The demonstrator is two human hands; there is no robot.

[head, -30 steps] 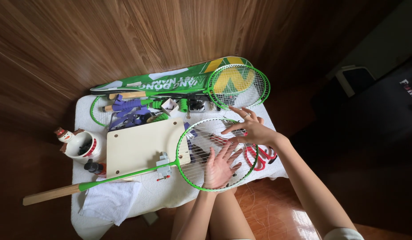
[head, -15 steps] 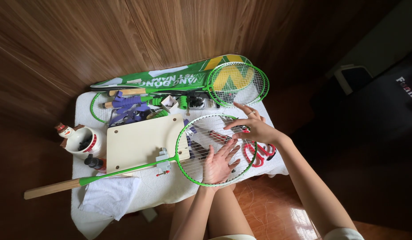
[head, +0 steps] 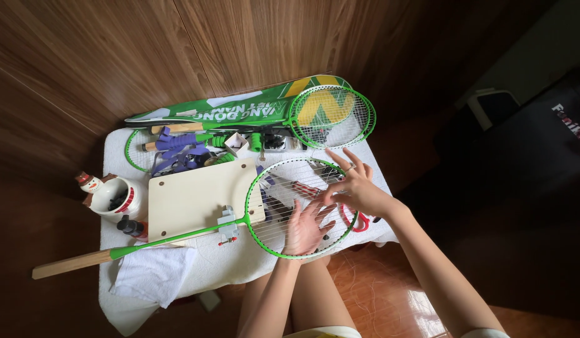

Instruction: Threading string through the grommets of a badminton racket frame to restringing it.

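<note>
We logged: green-framed badminton racket with wooden handle (head: 265,213) on white-clothed table (head: 240,269); left hand (head: 305,228) flat, fingers spread, on its strings; right hand (head: 356,188) open, fingertips touching strings.

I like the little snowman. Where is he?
In the head view, the snowman figure stands at the table's left edge, beside the white mug.

Both forearms are bare, with no sleeves showing up to the lower edge of the view. The right hand (head: 359,191) wears a thin ring on one finger, toward eleven o'clock from its palm. The left hand (head: 305,228) is bare, without ring or watch, and bare knees show below
</note>
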